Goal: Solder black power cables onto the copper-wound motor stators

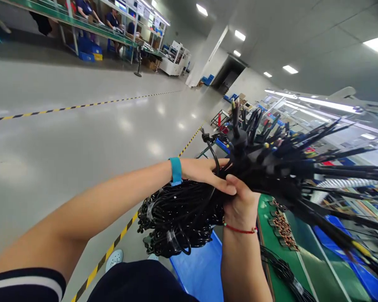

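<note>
A large bundle of black cables (182, 209) hangs in front of my body, its coils low and its loose ends fanning out to the upper right, blurred. My left hand (208, 173), below a teal wristband, is wrapped round the bundle from the left. From below, my right hand (242, 201), with a red string bracelet at its wrist, grips the same bundle. The two thumbs lie close together at its narrow middle. Cables hide most of the fingers of both hands.
A blue bin (200, 268) stands below the bundle. On the right, a green workbench (272, 268) bears copper-coloured parts (283, 228) and another cable bundle (286, 272). Yellow-black tape (113, 247) marks the floor. People sit at a far bench (50, 16) at the upper left.
</note>
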Motion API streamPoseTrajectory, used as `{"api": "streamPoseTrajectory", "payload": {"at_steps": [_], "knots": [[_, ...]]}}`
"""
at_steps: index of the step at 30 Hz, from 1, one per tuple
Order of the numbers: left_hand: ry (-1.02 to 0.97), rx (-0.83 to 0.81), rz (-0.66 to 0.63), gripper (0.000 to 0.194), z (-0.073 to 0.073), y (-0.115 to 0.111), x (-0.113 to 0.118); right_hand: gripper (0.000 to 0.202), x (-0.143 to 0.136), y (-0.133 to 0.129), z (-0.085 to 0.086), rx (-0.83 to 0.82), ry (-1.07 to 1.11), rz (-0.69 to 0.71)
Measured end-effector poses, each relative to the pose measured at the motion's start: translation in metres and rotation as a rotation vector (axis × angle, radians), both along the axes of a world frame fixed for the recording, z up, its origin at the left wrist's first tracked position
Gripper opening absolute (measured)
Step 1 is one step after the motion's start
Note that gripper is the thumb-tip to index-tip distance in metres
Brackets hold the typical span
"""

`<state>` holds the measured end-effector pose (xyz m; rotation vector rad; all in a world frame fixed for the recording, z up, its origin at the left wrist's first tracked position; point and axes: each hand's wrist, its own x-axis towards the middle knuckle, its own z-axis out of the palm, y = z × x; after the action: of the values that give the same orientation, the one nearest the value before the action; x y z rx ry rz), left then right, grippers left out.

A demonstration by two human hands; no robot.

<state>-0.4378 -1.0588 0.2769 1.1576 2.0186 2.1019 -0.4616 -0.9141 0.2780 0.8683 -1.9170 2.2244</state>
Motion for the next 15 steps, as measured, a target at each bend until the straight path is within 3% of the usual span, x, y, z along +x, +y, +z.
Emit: {"api": "streamPoseTrajectory", "payload": {"at_steps": [4, 7, 10, 15], "knots": [[0.023, -0.049, 0.048, 0.059, 0.000, -0.002, -0.003, 0.047, 0.011, 0.004, 0.013, -0.049, -0.015, -0.018], [-0.002, 0.035, 0.120, 0.050, 0.009, -0.001, -0.007, 0.047, 0.014, 0.011, 0.013, -0.075, -0.053, -0.039], [-0.004, 0.150, 0.286, 0.044, 0.020, 0.006, -0.008, 0.049, 0.018, 0.021, 0.010, -0.084, -0.095, -0.093], [0.055, -0.019, 0.598, 0.051, 0.023, 0.032, -0.008, 0.046, 0.027, 0.033, 0.006, -0.046, -0.129, -0.032]]}}
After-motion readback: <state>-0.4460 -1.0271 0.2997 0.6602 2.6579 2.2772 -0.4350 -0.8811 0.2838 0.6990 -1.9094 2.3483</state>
